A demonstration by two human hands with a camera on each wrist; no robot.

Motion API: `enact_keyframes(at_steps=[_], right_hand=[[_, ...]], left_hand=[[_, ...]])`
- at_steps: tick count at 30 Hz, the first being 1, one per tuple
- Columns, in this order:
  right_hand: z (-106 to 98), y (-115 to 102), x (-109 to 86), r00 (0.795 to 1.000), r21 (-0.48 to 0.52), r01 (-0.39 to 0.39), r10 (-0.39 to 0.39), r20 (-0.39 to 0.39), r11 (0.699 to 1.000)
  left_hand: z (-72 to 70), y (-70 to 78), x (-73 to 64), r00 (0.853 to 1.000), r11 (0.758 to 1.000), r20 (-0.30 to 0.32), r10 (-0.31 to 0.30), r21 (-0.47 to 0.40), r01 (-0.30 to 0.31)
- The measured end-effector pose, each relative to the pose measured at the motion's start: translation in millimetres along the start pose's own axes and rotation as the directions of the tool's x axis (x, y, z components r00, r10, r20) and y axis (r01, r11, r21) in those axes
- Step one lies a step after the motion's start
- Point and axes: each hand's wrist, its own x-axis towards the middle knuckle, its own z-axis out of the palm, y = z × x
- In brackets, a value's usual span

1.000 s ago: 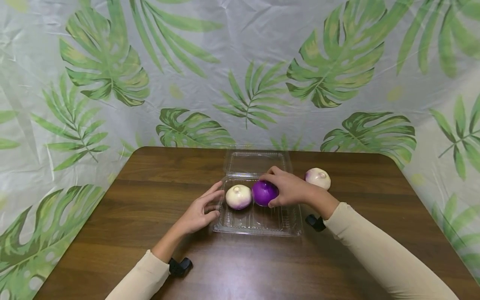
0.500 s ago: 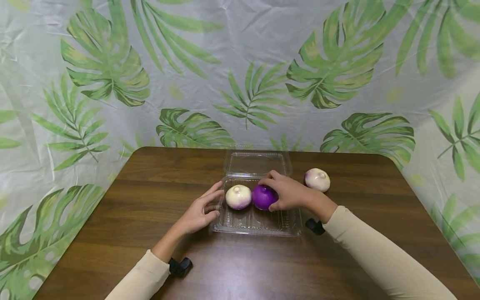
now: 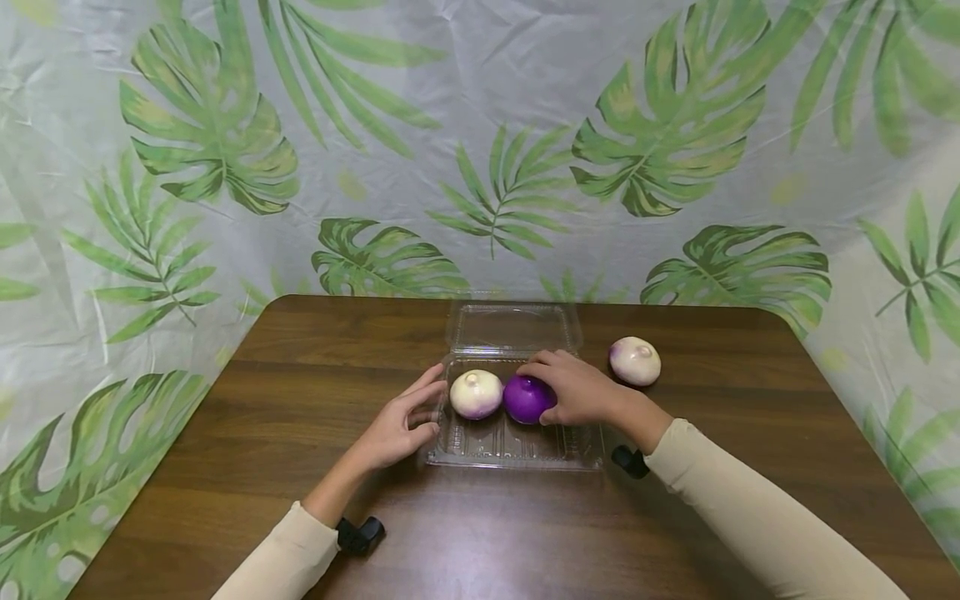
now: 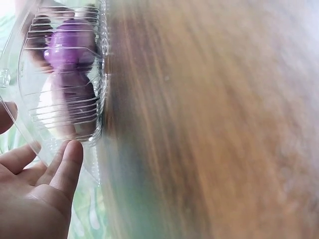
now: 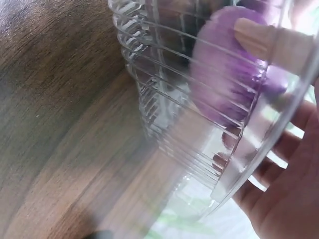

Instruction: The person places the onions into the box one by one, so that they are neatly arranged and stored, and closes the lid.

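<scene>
My right hand [image 3: 581,387] holds a purple turnip [image 3: 527,402] inside an open clear plastic clamshell container [image 3: 517,454], with fingers behind it and thumb in front. Left of it in the same container sits a white turnip with a purple blush [image 3: 476,395], close beside the purple one. My left hand [image 3: 397,425] has its fingers spread along the container's left wall; in the left wrist view the fingertips [image 4: 74,149] are right at the clear side. Through the ribbed wall in the right wrist view, the thumb lies across the purple turnip [image 5: 219,74].
Another white and purple turnip [image 3: 635,361] lies on the wooden table [image 3: 300,400], right of the container. The container's hinged lid [image 3: 514,327] lies folded back toward the table's far edge. Behind the table hangs a leaf-patterned cloth [image 3: 510,100].
My right hand and the purple turnip have shifted slightly down and nearer in the container, level with the white one. My left hand has stayed at the left wall.
</scene>
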Motion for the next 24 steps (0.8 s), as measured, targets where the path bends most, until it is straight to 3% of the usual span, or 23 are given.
enact_keyframes(at_steps=[24], right_hand=[[-2.1, -2.8, -4.4, 1.000, -0.002, 0.014, -0.014, -0.013, 1.000]], left_hand=[[-0.4, 2.4, 0.4, 1.000, 1.000, 0.007, 0.005, 0.009, -0.005]])
